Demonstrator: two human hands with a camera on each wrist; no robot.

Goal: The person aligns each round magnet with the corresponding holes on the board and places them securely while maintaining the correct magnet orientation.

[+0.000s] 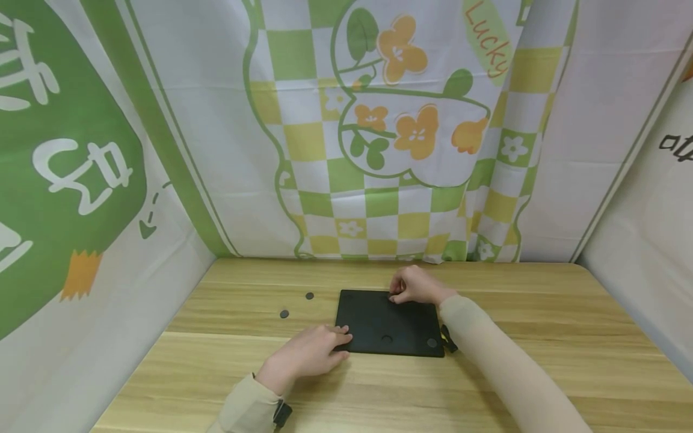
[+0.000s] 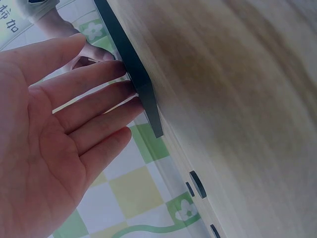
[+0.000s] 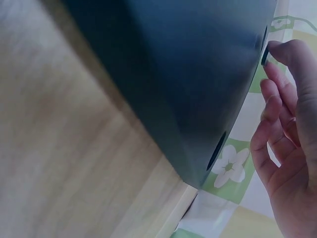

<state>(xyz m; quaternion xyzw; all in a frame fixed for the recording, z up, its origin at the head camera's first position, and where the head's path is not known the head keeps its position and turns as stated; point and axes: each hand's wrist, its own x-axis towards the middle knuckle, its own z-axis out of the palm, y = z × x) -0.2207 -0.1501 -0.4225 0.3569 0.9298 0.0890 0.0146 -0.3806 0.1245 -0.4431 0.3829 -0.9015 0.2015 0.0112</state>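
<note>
A thin black rectangular panel [image 1: 373,319] lies flat on the wooden table. The fingers of my left hand [image 1: 311,352] are extended, their tips touching the panel's near left edge; in the left wrist view the palm [image 2: 44,148] faces the camera. Over the panel's far edge, my right hand [image 1: 415,285] pinches a small dark round pad [image 3: 265,56] between thumb and fingertips. Another round pad [image 1: 431,343] sits at the panel's near right corner. A curved mark [image 1: 387,338] shows near the middle of its front edge.
Two loose round pads [image 1: 310,296] [image 1: 284,314] lie on the table [image 1: 238,319] to the panel's left. Behind the table hangs a checked, flower-printed curtain [image 1: 346,180], with printed cloth at both sides. A black wrist strap [image 1: 282,414] shows at my left sleeve.
</note>
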